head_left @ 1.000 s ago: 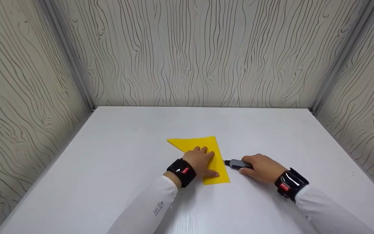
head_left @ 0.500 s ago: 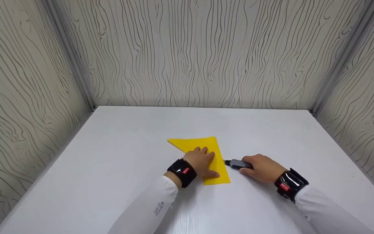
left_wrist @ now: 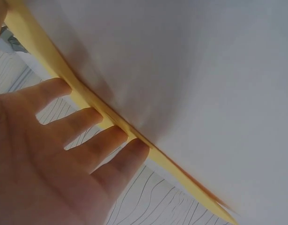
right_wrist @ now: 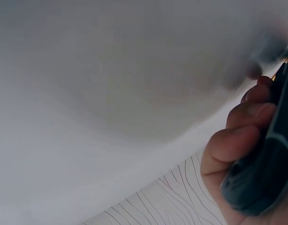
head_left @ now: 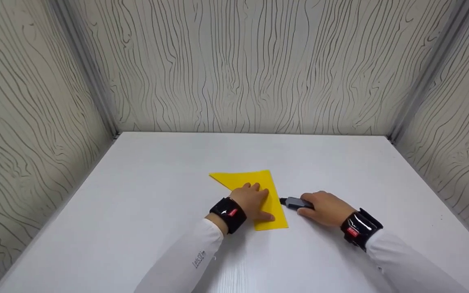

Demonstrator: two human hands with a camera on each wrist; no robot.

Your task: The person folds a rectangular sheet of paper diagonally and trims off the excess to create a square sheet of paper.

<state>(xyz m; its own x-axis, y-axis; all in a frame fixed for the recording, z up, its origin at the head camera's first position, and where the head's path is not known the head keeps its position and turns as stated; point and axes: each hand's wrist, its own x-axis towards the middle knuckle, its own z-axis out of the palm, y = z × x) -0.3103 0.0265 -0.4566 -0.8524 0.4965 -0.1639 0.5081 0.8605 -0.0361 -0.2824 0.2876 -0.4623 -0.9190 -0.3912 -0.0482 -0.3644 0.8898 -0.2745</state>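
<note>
My right hand [head_left: 326, 208] inches a gripped grey tool [head_left: 297, 202] up to yellow paper [head_left: 255, 178] beneath my spread left hand [head_left: 250, 202], between the surface's [head_left: 157, 175] side edges.

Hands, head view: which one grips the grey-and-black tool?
The right hand, with its fingers curled round the grey-and-black tool. The left hand instead rests with fingers spread on the yellow sheet.

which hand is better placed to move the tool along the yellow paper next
Probably the right hand: it grips the tool, whose tip is at the right edge of the yellow paper. The left hand lies spread on that paper, seemingly steadying it.
</note>
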